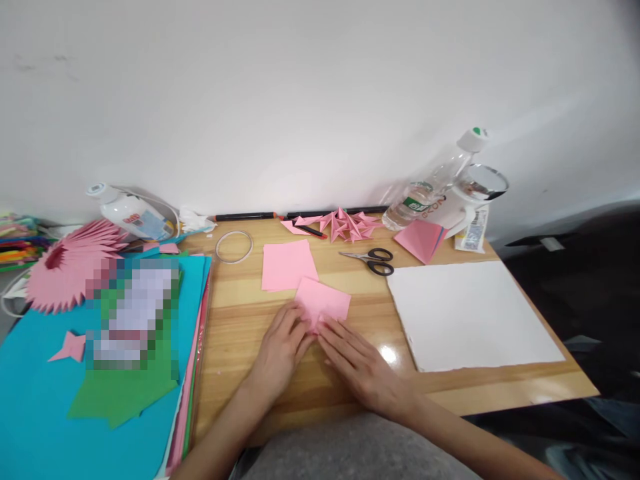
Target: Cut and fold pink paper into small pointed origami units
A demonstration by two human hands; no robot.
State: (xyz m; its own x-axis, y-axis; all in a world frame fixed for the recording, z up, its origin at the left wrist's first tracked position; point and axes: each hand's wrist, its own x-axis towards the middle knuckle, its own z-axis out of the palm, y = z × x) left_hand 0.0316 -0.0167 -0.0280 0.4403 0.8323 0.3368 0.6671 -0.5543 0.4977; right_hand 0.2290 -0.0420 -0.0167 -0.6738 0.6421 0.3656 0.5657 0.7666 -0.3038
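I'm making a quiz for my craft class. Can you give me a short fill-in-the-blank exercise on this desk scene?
1. Both hands, left hand and right hand, press on a folded sheet of ____ paper.
2. The scissors have ____ handles.
3. The large board to the right is ____.

Missing words: pink; black; white

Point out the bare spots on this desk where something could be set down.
Bare wood lies between the wire ring and the left hand, and along the front edge below the white sheet. The back edge is crowded: folded pink pieces, scissors, bottle.
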